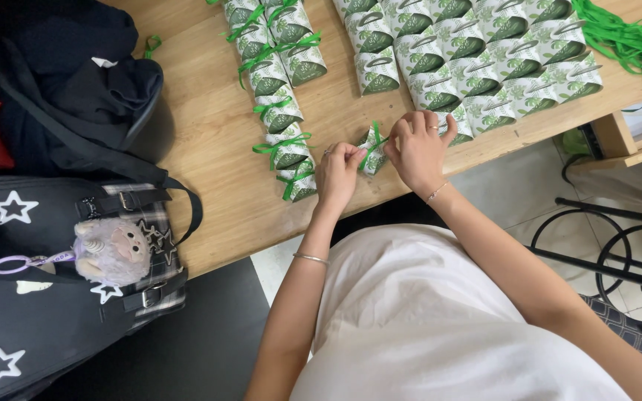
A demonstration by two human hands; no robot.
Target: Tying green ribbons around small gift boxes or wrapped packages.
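While both hands meet at the near edge of the counter [209, 126], a small green-and-white box [372, 151] sits between them, just past the fingertips. Left hand [338, 172] pinches one end of a green ribbon [374, 142]; right hand [414, 145] pinches the other, each grip closed tight on the strand, thumb against forefinger. Judged step: tying the ribbon around this box, knot or bow half-formed. Next move likely calls for an even pull on both ends with the box held steady, so the loop seats on top without tipping it.

Surface notes: pale wood counter. At 11 o'clock from the hands, a column of boxes already tied with ribbon [280, 111]. At 1 o'clock, a packed block of untied boxes [477, 56]. Far at 2 o'clock, a heap of loose green ribbon [633, 41]. At 9 o'clock, a black bag with white stars [31, 297] carrying a plush charm [113, 251]. Tiled floor beneath; black metal stool frame [603, 252] at 4 o'clock.
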